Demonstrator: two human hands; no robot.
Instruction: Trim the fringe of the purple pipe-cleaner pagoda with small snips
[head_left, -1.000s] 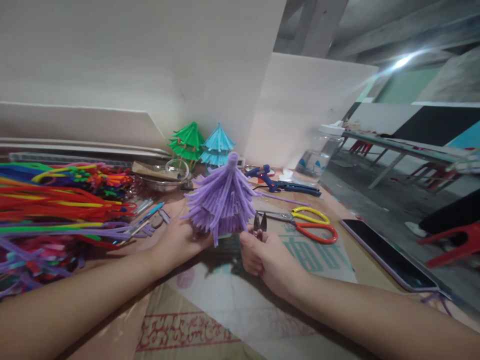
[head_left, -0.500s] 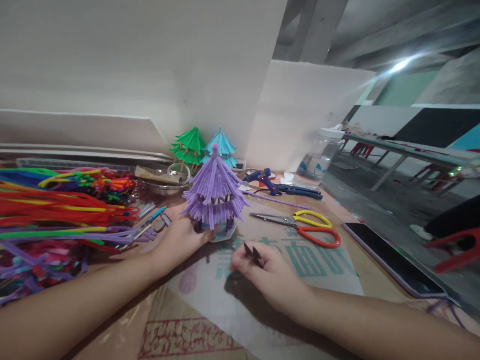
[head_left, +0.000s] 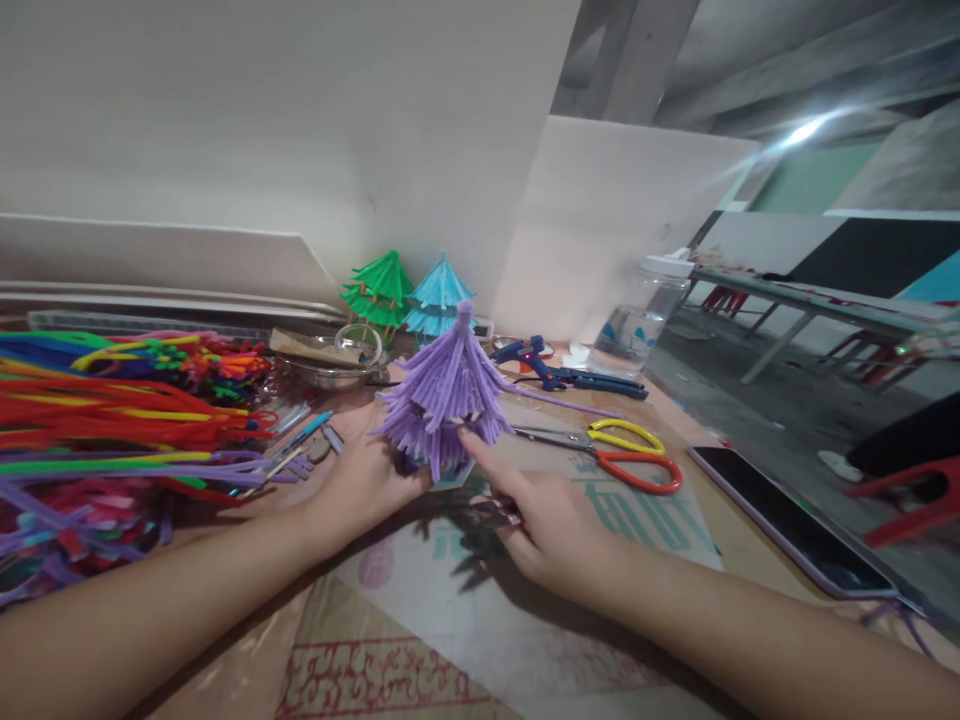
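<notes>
A purple two-tier pavilion model (head_left: 448, 385), with roofs made of fuzzy pipe cleaners, tilts slightly in my left hand (head_left: 367, 490). My left fingers are closed around its lower part, mostly hidden under the lower roof. My right hand (head_left: 536, 515) reaches in from the right, its index fingertip at the lower roof's front edge. Curled against the palm, its other fingers hold a small dark two-pointed tool (head_left: 493, 510); its exact kind is unclear. Large scissors (head_left: 592, 442) with one yellow and one red handle lie just behind my right hand.
Pipe cleaners (head_left: 112, 415) in many colours pile up on the left. Green (head_left: 379, 285) and blue (head_left: 441, 290) models stand behind, near a glass bowl (head_left: 326, 370). A glue gun (head_left: 532, 360), pliers (head_left: 600, 382), a bottle (head_left: 637, 310) and a phone (head_left: 791, 520) lie or stand rightward.
The purple model has shifted right and tipped toward me. My right hand has risen to it, stretching out the index finger while the dark tool has turned down into the palm.
</notes>
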